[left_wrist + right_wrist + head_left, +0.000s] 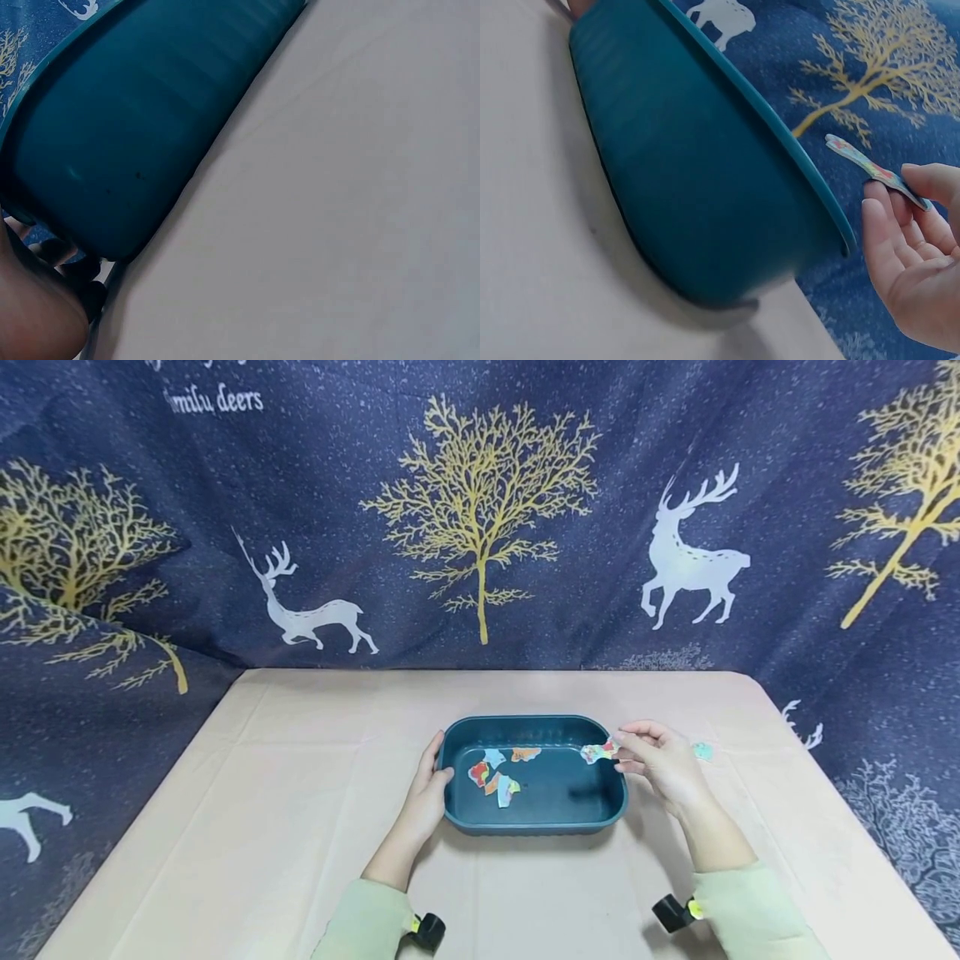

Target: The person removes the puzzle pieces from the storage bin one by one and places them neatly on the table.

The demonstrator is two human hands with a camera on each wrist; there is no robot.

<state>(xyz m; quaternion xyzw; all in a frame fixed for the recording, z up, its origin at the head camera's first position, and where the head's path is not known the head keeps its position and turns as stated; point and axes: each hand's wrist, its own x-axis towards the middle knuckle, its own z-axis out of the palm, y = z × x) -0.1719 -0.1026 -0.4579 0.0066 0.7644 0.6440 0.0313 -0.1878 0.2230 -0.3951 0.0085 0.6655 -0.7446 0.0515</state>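
Note:
A dark teal plastic basin (536, 828) sits on the table, with several colourful, irregular puzzle pieces (478, 773) lying on its floor, mostly toward the left. My left hand (427, 793) grips the basin's left end, thumb over the rim and fingers along the outside wall. Above the basin's right side, my right hand (663, 768) pinches a multicoloured puzzle piece (870, 166) between thumb and fingers. In the right wrist view that piece is seen nearly edge-on, just beyond the rim. A small mint-green piece (702, 751) lies on the table behind the right hand.
A beige cloth (300, 827) covers the table. Behind it hangs a dark blue curtain (315, 485) printed with deer and golden trees. Both forearms, in pale green sleeves, reach in from the front edge with a small black camera (430, 932) at the left wrist.

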